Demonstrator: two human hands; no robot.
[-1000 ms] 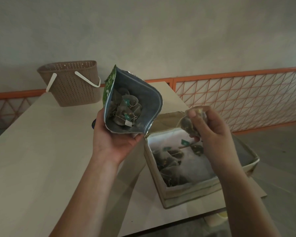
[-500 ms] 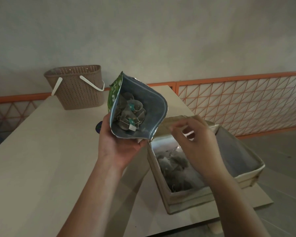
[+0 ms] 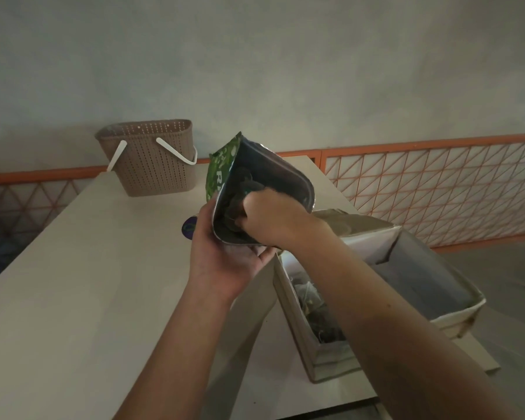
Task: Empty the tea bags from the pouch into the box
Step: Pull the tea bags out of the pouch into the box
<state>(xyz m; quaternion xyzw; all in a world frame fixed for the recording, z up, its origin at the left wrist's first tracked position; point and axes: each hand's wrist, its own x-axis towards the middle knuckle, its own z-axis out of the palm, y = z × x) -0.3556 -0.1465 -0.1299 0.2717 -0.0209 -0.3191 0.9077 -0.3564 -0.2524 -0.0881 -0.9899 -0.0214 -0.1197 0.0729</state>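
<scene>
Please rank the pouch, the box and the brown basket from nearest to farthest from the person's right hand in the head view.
1. Pouch: the right hand reaches inside it, the left hand holding it.
2. Box: just below, on the right.
3. Brown basket: far left, by the wall.

**Dim, flat light with wide-angle bend**

The scene is underexposed and greyish, with no glare anywhere. Soft shadow falls from the forearms across the worktop. The pouch interior is murky, so its contents blur together. The orange railing curves toward the frame edges. Fine detail looks smeared and grainy.
</scene>
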